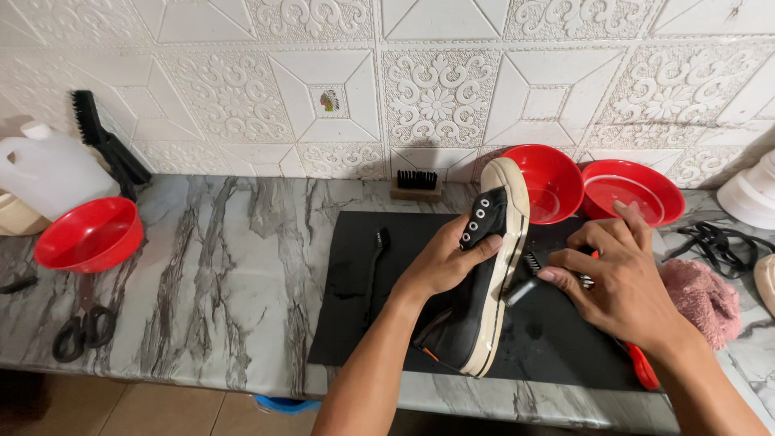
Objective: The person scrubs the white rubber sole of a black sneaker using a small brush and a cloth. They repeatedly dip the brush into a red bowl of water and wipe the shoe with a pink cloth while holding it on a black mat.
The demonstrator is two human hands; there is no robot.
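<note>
At the far left of the counter (226, 266) you have a white jug (48, 173), plain on the side you can see, with a black long-handled brush (105, 145) leaning on the tiled wall beside it. Just below sits a red bowl (89, 234), and near the front edge lie black scissors (81, 331). On the wall, a small coloured sticker (328, 101) sits in the middle of one square tile — too small to make out. A short block brush (416, 184) stands at the wall's foot.

On the black mat (355, 323) a thin black brush (378, 250) lies just left of your left hand (444, 258). That hand is closed around the upper of the black shoe (476, 282), thumb by the eyelets. The shoe stands on its side, long axis running from the near edge up toward the wall, white sole facing right.

Your right hand (613, 278) is just right of the sole, fingers curled round a small brush (537, 266) whose bristles touch or nearly touch the rubber edge — I cannot tell which. An orange handle (642, 367) pokes out under your wrist.

Further right: two red bowls (630, 190) against the wall, black laces (718, 242), a pink cloth (702, 295), a white object (755, 194).
</note>
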